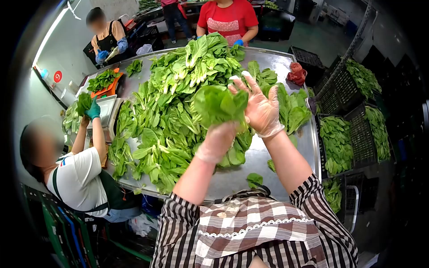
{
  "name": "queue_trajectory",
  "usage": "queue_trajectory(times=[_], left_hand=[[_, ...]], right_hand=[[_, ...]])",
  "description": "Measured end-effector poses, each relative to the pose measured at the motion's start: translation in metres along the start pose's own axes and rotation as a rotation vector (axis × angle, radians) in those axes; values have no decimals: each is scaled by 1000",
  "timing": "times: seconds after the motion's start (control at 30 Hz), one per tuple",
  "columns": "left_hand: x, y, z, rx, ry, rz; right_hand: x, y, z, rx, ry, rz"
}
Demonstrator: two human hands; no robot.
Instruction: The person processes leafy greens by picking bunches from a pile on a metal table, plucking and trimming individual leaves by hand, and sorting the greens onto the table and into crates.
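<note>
- Above the metal table (261, 154), my left hand (218, 140) grips 1 leafy bunch (219, 105).
- Just beside that bunch, my right hand (261, 107) spreads wide, palm showing; I cannot tell whether they touch.
- Beyond them, the greens pile (165, 111) covers the metal.

That bunch of leafy greens (220, 105) looks bright and slightly blurred from motion, its broad, rounded leaves spreading upward, its lower end mostly hidden in the left hand (220, 139). It's held up just beside the right palm (261, 110).
</note>
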State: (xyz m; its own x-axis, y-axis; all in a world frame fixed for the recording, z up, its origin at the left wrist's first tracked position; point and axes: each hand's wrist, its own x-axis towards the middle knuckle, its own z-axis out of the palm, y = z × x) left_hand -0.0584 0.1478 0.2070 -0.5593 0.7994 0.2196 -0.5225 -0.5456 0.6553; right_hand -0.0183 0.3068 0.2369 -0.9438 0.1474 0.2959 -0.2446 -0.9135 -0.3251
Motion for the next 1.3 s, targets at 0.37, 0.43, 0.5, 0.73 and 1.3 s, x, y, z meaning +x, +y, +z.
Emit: queue_trajectory(times=[0.37,0.43,0.5,0.73,1.3], left_hand=[[-83,-53,-57,14,136,-264],[-105,-60,-50,-22,225,-204],[-125,-61,-47,91,299,-238],[-137,-79,-50,45,648,-317],[-132,-73,-29,47,616,-263]], right_hand=[[-57,3,-22,-343,164,134],[-84,20,-18,-541,372,240],[-136,44,-68,-859,363,352],[-162,70,-51,-476,500,254],[-173,89,-51,-1073,539,371]])
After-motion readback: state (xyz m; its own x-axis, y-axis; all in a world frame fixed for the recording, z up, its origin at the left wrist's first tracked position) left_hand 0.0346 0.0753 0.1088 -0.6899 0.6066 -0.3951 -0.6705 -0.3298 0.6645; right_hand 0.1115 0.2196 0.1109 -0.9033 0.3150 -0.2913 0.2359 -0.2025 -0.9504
